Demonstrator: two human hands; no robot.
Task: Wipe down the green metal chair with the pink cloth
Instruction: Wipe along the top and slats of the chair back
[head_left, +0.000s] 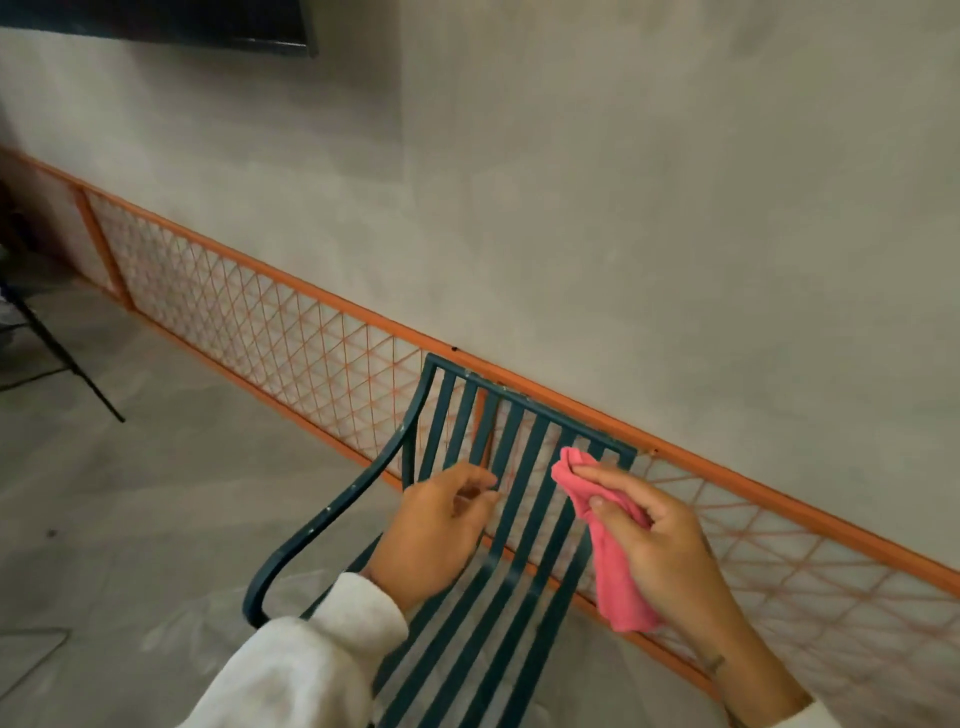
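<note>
One dark green metal chair with a slatted back and seat (524, 499) stands on a grey concrete floor (130, 493), its back towards a plain grey plastered wall (623, 208). Just behind the chair, along the foot of the wall, runs a low orange-framed panel strung with a diamond lattice of orange cord (270, 306) — it shows through the gaps between the slats. The chair's one visible armrest (332, 512), a curved green bar with pale chips in the paint, sweeps down on the left.

Two hands are in view, both over the chair. The left hand (434, 535), coming out of a cream fleece sleeve (311, 660), has its fingers loosely curled at a slat of the backrest; whether it truly grips the slat cannot be told. The right hand (660, 540) grasps one crumpled pink cloth (610, 545), pinched between thumb and fingers, its upper end pressed against the right slats just below the top rail, its lower end hanging free beside the seat.

Far left, thin black metal legs of some stand (57, 358) cross the floor — well apart from the chair. At the top left a dark flat rectangular panel (156, 23) hangs on the wall.
</note>
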